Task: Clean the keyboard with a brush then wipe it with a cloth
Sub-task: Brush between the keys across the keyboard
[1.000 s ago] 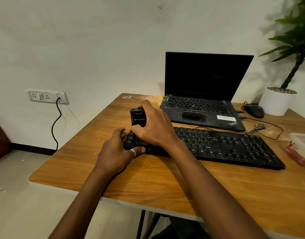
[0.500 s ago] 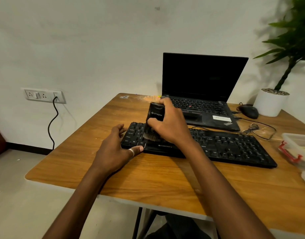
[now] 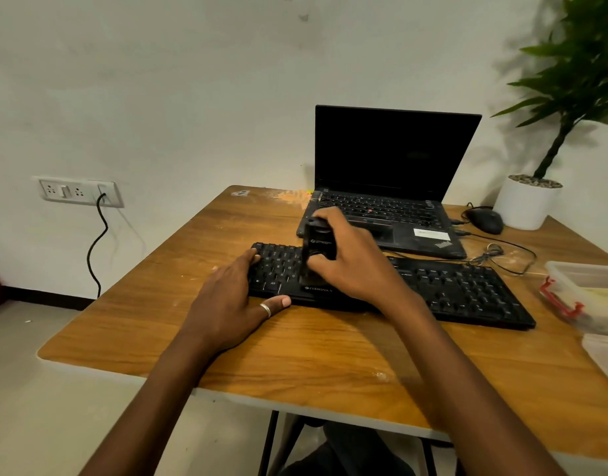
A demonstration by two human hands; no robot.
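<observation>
The right hand (image 3: 357,266) has its grip closed round a stubby black plastic brush (image 3: 318,242), bristles down on the long black keyboard (image 3: 467,290). The keyboard lies mid-way across the wooden surface (image 3: 158,304), at 6 o'clock of the black laptop (image 3: 395,152). The left hand (image 3: 234,304), fingers straight and grip empty, pins its 9 o'clock end. Best to stroke row by row toward 3 o'clock. The keyboard's front edge reads ZEBRONICS; the brush's label is blurred.

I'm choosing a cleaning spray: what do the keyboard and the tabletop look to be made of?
Keyboard: looks like matte black plastic, judging by its moulded keys and printed logo. Tabletop: wood-grain surface with a slight sheen and scuffs. The pale edge band suggests laminate over board, though it could be solid wood.
</observation>
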